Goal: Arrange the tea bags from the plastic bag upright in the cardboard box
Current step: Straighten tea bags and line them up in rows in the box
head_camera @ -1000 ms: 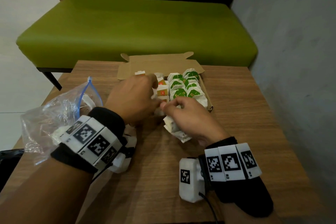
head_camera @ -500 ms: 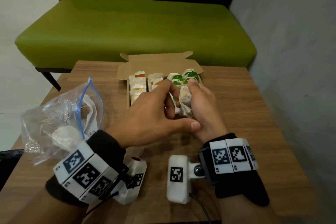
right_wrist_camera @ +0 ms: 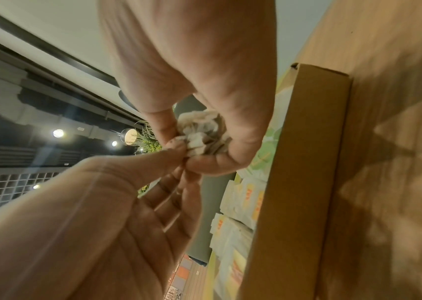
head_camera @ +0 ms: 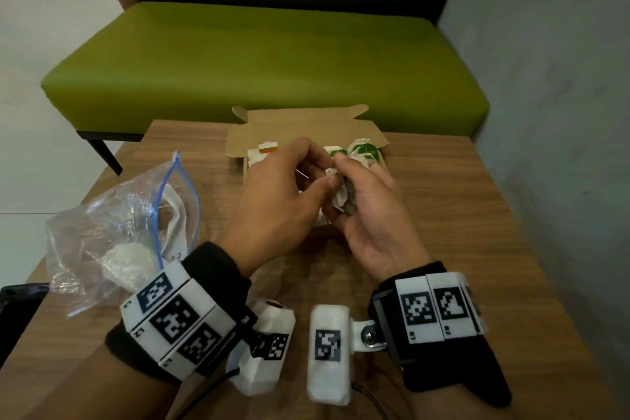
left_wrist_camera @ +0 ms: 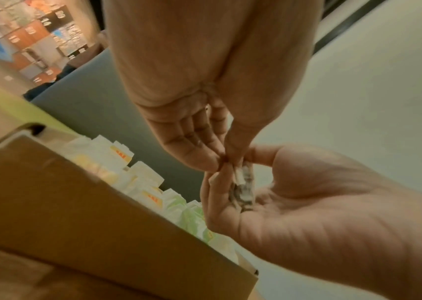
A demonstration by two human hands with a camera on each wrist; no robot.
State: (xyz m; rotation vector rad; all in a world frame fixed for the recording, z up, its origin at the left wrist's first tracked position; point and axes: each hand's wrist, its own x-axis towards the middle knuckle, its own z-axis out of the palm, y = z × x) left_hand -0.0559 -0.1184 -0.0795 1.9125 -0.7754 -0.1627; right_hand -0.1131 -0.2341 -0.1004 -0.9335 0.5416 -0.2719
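From my head camera, my right hand (head_camera: 368,215) is cupped palm-up just in front of the cardboard box (head_camera: 306,126), fingers curled round a small bunch of tea bags (head_camera: 342,196), while my left hand (head_camera: 283,194) reaches across and pinches at the top of that bunch with thumb and forefinger. Rows of bags with orange and green labels already stand in the box; the plastic bag (head_camera: 119,225) lies open on the table (head_camera: 460,215) to my left with more white packets inside. I judge the step is to peel one bag free of the clump, so I should keep my right grip loose enough to let one slide out. In the left wrist view, my left fingertips (left_wrist_camera: 205,160) meet on a paper edge of the bunch (left_wrist_camera: 242,188), which rests in my right palm (left_wrist_camera: 307,203) right above the box wall (left_wrist_camera: 76,213); I would pull straight up and slowly, since strings or tags may be tangled, though I cannot see any clearly. In the right wrist view, my right fingers (right_wrist_camera: 217,160) wrap the crumpled bags (right_wrist_camera: 202,134), my left fingertips (right_wrist_camera: 176,146) nip a corner, and the standing rows (right_wrist_camera: 240,203) sit just beside. I should carry the freed bag by its top so that it goes in upright, label up.
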